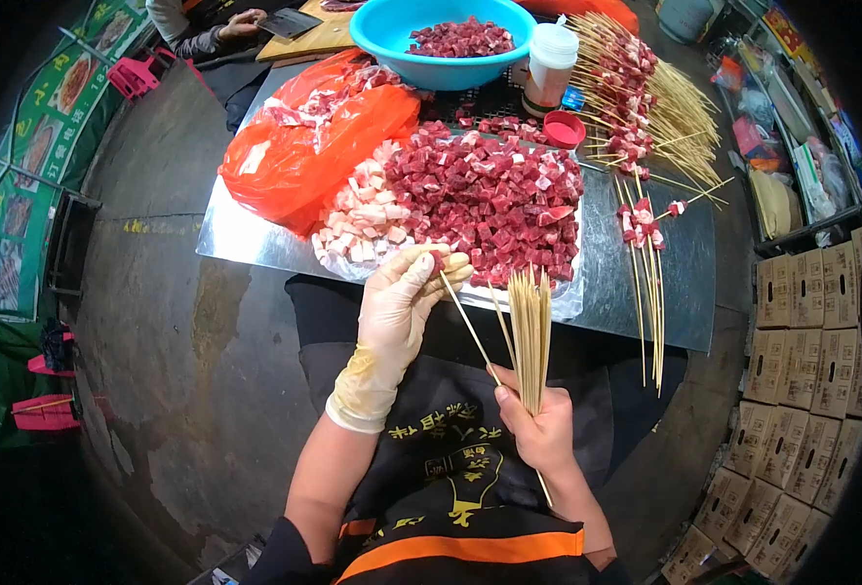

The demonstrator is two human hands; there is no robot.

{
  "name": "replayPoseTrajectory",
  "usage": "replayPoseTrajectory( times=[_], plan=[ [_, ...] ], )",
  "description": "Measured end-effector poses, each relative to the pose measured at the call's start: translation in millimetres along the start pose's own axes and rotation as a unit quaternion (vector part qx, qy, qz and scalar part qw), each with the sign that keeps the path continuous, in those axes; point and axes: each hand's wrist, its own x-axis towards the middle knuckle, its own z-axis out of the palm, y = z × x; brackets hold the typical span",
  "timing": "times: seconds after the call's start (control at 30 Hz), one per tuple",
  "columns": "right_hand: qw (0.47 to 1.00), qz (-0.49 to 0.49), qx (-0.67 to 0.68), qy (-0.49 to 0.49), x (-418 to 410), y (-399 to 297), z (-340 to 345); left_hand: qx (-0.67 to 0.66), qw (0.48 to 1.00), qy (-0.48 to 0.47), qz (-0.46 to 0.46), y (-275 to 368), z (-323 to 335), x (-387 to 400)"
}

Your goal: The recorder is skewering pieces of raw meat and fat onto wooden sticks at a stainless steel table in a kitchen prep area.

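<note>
My left hand [394, 322], in a pale disposable glove, pinches a cube of red meat [437, 261] at the tip of a bamboo skewer [467, 319]. Bare, my right hand [537, 420] grips a bundle of bamboo skewers [530, 329] and holds that one skewer between thumb and finger. Beyond both hands lies a heap of red meat cubes [489, 197] on a plastic-lined tray, with pale fat cubes [365, 212] at its left. Several threaded skewers [643, 227] rest over the table's right edge, and a larger pile of meat skewers [625, 95] lies behind them.
On the metal table [680, 292] stand a blue basin [438, 69] of meat, a red plastic bag [314, 146], a white jar [550, 66] and a red lid [564, 129]. At the upper left, another person's hand [243, 24] is near a cleaver [288, 23]. Cardboard boxes [797, 365] are stacked right.
</note>
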Motion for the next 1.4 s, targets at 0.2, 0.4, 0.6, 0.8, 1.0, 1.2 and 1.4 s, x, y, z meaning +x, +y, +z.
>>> replayPoseTrajectory(
  times=[0.2, 0.4, 0.6, 0.8, 1.0, 1.2, 1.4],
  plan=[
    [0.999, -0.013, 0.028, 0.016, 3, 10, 10, -0.027, 0.997, -0.050, -0.055, -3, -2, -3],
    [0.998, -0.021, 0.024, 0.063, 23, 15, 14, 0.136, 0.989, -0.018, -0.063, -9, -1, -11],
    [0.996, 0.007, 0.063, 0.066, 17, 15, 11, 0.804, 0.487, 0.093, 0.328, 24, -50, 31],
    [0.998, -0.015, 0.049, 0.027, 14, 16, 14, 0.775, 0.560, 0.107, 0.274, 21, -51, 36],
    [0.998, 0.032, 0.050, -0.013, 14, 4, 4, 0.156, 0.984, 0.034, 0.074, 27, -29, 18],
    [0.999, 0.020, 0.042, -0.024, 14, 1, 2, 0.021, 1.000, -0.015, 0.000, 24, -25, 13],
    [1.000, -0.002, -0.007, -0.025, 10, -10, -6, 0.041, 0.999, -0.012, 0.017, 23, -20, 11]
  ],
)
